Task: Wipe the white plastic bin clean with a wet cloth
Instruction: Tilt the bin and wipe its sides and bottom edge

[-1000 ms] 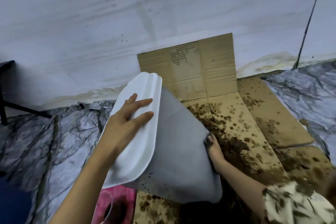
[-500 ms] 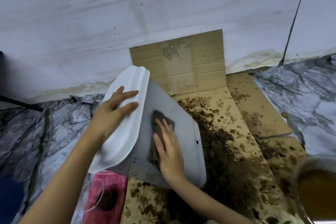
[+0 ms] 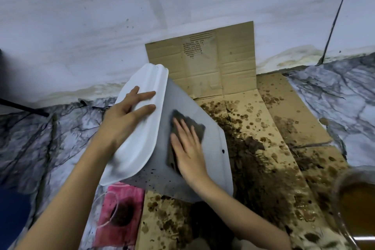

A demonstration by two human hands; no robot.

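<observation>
The white plastic bin lies tipped on its side on the floor, one flat grey-white wall facing up, small dark specks near its lower edge. My left hand rests flat with straight fingers on the bin's rounded white end at the left, steadying it. A dark wet cloth lies spread on the upturned wall. My right hand presses flat on the cloth, fingers straight and pointing away from me; part of the cloth is hidden under the palm.
Flattened cardboard, spattered with brown dirt, covers the floor under and right of the bin and leans up the white wall. A container of brown water stands at the lower right. A pink stained item with a clear ring lies lower left on marble-patterned flooring.
My right hand came from the bin's right edge onto its upturned wall with the cloth, then slid slightly up it. My left hand has stayed on the bin's end.
</observation>
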